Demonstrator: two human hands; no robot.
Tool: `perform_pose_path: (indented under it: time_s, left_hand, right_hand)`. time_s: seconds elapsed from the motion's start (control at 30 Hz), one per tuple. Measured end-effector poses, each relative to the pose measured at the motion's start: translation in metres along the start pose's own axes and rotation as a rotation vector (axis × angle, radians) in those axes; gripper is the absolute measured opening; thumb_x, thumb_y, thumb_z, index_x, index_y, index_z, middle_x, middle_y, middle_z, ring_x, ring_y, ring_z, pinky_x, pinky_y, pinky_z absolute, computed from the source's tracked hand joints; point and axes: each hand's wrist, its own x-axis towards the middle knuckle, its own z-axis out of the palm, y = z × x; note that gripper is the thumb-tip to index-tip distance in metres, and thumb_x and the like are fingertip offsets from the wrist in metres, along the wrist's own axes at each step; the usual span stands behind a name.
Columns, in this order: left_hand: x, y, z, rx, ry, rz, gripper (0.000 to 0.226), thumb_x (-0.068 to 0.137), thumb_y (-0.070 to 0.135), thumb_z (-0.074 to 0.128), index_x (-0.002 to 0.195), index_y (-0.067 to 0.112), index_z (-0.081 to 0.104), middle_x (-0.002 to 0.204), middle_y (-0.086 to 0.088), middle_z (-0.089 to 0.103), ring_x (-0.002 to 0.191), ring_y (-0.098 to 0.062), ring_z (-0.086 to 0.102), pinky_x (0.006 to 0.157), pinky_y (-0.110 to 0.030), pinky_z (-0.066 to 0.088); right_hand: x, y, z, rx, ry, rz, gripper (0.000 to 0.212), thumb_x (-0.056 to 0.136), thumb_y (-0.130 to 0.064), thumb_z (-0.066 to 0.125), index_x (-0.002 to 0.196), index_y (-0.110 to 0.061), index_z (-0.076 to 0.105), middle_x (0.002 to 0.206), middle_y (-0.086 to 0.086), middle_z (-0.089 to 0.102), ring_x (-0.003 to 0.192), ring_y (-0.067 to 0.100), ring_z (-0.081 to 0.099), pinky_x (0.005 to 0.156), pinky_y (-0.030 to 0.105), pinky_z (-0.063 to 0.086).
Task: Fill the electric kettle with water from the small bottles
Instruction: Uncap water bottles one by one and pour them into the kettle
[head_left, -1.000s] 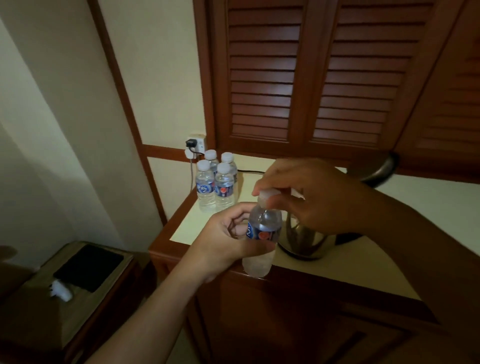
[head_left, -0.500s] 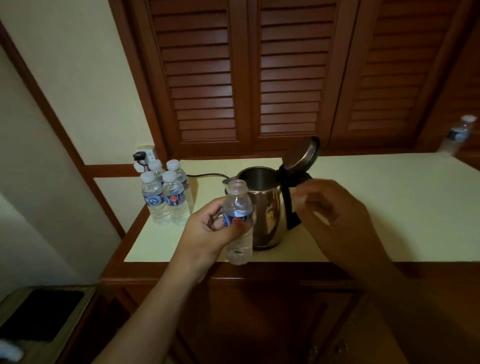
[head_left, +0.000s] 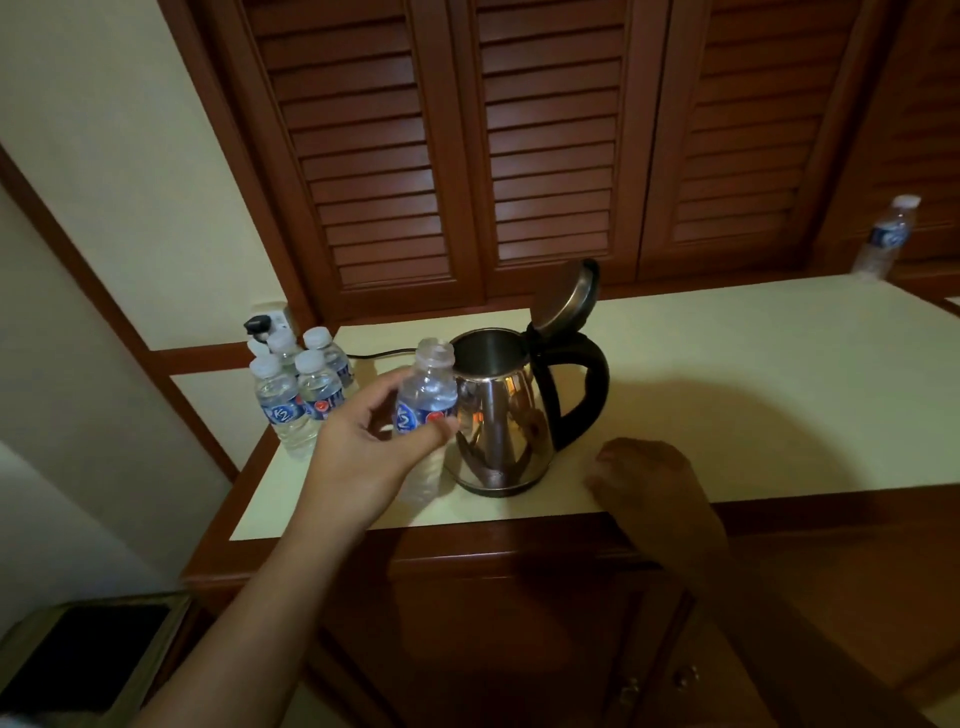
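Note:
A steel electric kettle (head_left: 501, 415) with a black handle stands on the cream counter top (head_left: 753, 395), its lid tipped up and open. My left hand (head_left: 363, 447) grips a small uncapped water bottle (head_left: 428, 395), upright, just left of the kettle's mouth. My right hand (head_left: 644, 473) rests low on the counter's front edge, right of the kettle, fingers curled; whether it holds the cap is hidden. Several capped small bottles (head_left: 298, 395) stand in a cluster at the counter's left end.
A black cord runs from the kettle to a wall socket (head_left: 267, 325) behind the bottle cluster. Another bottle (head_left: 885, 236) stands far right by the louvred wooden doors (head_left: 519, 156). A low side table (head_left: 83, 660) sits at lower left.
My right hand took the cap off the bottle, then dropped down to the counter's front edge. My left hand carried the bottle up closer to the kettle's mouth.

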Motion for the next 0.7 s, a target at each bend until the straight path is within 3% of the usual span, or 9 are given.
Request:
perform_pose_path:
  time_s: [0.1, 0.2, 0.33, 0.43, 0.53, 0.7]
  left_hand:
    - [0.018, 0.011, -0.006, 0.127, 0.030, -0.004, 0.053, 0.081, 0.024, 0.088, 0.130, 0.033, 0.069, 0.110, 0.018, 0.076, 0.101, 0.003, 0.070, 0.083, -0.019, 0.058]
    - [0.039, 0.019, -0.008, 0.375, 0.027, 0.059, 0.060, 0.079, 0.027, 0.089, 0.135, 0.028, 0.067, 0.118, 0.010, 0.072, 0.103, -0.008, 0.070, 0.089, -0.035, 0.061]
    - [0.062, 0.025, -0.010, 0.795, 0.031, 0.222, 0.062, 0.079, 0.034, 0.085, 0.138, 0.031, 0.065, 0.114, 0.005, 0.064, 0.102, -0.021, 0.063, 0.088, -0.044, 0.057]
    - [0.075, 0.024, -0.011, 1.045, 0.005, 0.271, 0.068, 0.079, 0.043, 0.081, 0.143, 0.033, 0.060, 0.124, 0.001, 0.064, 0.113, -0.028, 0.061, 0.097, -0.048, 0.047]
    - [0.082, 0.023, -0.010, 1.182, 0.007, 0.348, 0.066, 0.081, 0.044, 0.078, 0.143, 0.035, 0.059, 0.124, 0.001, 0.063, 0.118, -0.028, 0.058, 0.095, -0.049, 0.037]
    - [0.088, 0.024, -0.011, 1.329, 0.020, 0.487, 0.061, 0.081, 0.040, 0.078, 0.139, 0.036, 0.061, 0.124, -0.001, 0.064, 0.115, -0.029, 0.057, 0.091, -0.050, 0.035]
  right_hand:
    - [0.000, -0.003, 0.005, -0.006, -0.080, 0.160, 0.082, 0.091, -0.074, 0.033, 0.146, -0.014, 0.043, 0.152, 0.006, 0.044, 0.141, 0.026, 0.038, 0.120, 0.043, 0.026]
    - [0.000, -0.012, 0.004, -0.081, -0.169, 0.194, 0.102, 0.087, -0.083, 0.011, 0.159, -0.010, 0.012, 0.167, 0.009, 0.011, 0.155, 0.023, 0.007, 0.125, 0.045, 0.003]
    - [0.001, -0.013, 0.004, -0.117, -0.222, 0.190, 0.105, 0.085, -0.084, 0.002, 0.159, -0.009, 0.001, 0.168, 0.010, 0.001, 0.155, 0.023, -0.002, 0.125, 0.045, 0.000]
    - [-0.001, -0.011, 0.005, -0.139, -0.214, 0.176, 0.104, 0.085, -0.082, 0.000, 0.159, -0.010, 0.002, 0.168, 0.010, 0.001, 0.155, 0.023, -0.002, 0.125, 0.046, 0.000]
    - [0.000, -0.010, 0.006, -0.130, -0.214, 0.165, 0.098, 0.088, -0.080, 0.001, 0.160, -0.013, 0.002, 0.168, 0.007, -0.001, 0.155, 0.020, -0.004, 0.125, 0.045, -0.001]
    - [0.000, -0.010, 0.008, -0.136, -0.211, 0.139, 0.092, 0.090, -0.076, 0.002, 0.160, -0.016, 0.003, 0.168, 0.004, 0.000, 0.154, 0.018, -0.005, 0.125, 0.045, 0.000]
